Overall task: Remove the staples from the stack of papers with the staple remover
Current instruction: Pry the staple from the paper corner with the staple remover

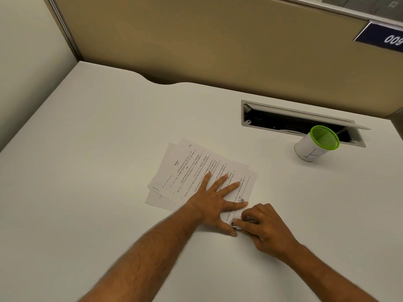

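A stack of printed papers (192, 168) lies slightly fanned in the middle of the white desk (87, 171). My left hand (214, 202) presses flat on the stack's near right part, fingers spread. My right hand (265, 227) is closed around a small metal staple remover (236, 226), whose tip sits at the near corner of the papers, right beside my left thumb. Most of the tool is hidden under my fingers. I cannot make out any staple.
A green-rimmed white pen cup (316, 143) stands at the right, in front of an open cable slot (294, 120) in the desk. A tan partition wall (207, 40) closes the far side, with a curved cutout in the desk's back edge.
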A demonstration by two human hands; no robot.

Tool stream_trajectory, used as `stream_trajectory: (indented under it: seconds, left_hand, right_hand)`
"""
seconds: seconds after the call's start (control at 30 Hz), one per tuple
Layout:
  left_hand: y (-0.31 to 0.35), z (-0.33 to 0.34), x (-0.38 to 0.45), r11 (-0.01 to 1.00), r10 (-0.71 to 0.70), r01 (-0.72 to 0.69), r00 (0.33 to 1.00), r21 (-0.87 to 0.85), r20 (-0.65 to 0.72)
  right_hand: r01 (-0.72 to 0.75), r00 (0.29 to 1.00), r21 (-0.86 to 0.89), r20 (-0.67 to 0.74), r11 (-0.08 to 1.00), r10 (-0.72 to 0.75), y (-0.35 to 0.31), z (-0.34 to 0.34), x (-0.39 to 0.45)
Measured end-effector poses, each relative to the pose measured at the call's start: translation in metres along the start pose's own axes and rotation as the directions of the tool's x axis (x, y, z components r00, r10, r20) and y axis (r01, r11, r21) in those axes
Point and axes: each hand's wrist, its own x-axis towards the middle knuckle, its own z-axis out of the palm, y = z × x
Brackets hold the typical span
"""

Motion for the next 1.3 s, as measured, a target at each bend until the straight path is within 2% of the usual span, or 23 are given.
stream_trajectory:
  seconds: [0.1, 0.3, 0.47, 0.83, 1.0, 1.3]
  left_hand:
    - [0.000, 0.000, 0.000, 1.000, 0.002, -0.002, 1.000, -0.001, 0.000]
    - [0.000, -0.001, 0.000, 1.000, -0.005, 0.005, 1.000, 0.003, 0.021]
    - [0.000, -0.001, 0.000, 1.000, -0.007, 0.006, 1.000, 0.010, 0.020]
    - [-0.001, 0.002, 0.000, 1.000, 0.005, -0.005, 1.000, 0.021, 0.008]
    - [-0.002, 0.004, 0.001, 1.000, 0.006, -0.006, 1.000, 0.014, -0.017]
    - [-0.001, 0.006, 0.001, 1.000, 0.007, -0.007, 0.999, 0.012, -0.038]
  right_hand:
    - [-0.014, 1.000, 0.007, -0.005, 1.000, 0.014, 0.002, 0.001, -0.004]
    - [-0.274, 0.959, 0.243, -0.011, 0.931, 0.285, -0.002, 0.000, -0.015]
    - [-0.330, 0.941, 0.277, 0.025, 0.902, 0.337, -0.005, -0.004, -0.012]
    - [-0.296, 0.954, 0.247, 0.038, 0.923, 0.296, -0.012, -0.004, -0.005]
    - [-0.152, 0.988, 0.127, 0.047, 0.980, 0.148, -0.008, -0.005, -0.004]
    - [0.024, 1.000, -0.006, 0.019, 1.000, -0.024, -0.003, -0.002, -0.004]
